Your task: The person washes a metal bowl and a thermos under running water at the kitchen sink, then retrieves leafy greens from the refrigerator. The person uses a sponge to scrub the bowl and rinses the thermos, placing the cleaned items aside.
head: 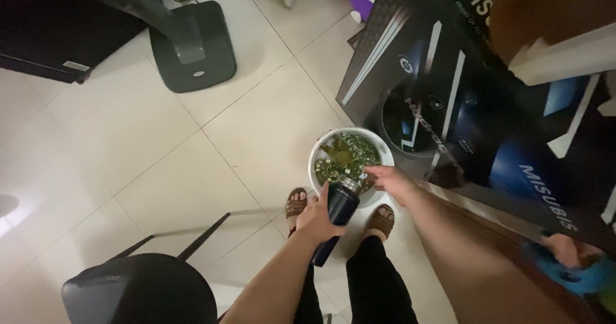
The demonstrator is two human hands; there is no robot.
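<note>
Looks like somebody's home. Pale tiled floor (128, 151), a standing fan's base (192, 45), a big appliance box (462, 106), and sandaled feet (296, 204).

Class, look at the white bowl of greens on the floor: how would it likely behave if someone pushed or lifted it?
The white bowl looks filled with leafy greens, seemingly in liquid, so it is probably heavy and apt to slosh if lifted. On the glossy floor tiles it would likely slide rather than tip, being wide and low. It looks rigid.

Dark blue bottle (339, 210) tilted, mouth over leaf-filled white bowl (350, 158).
</note>
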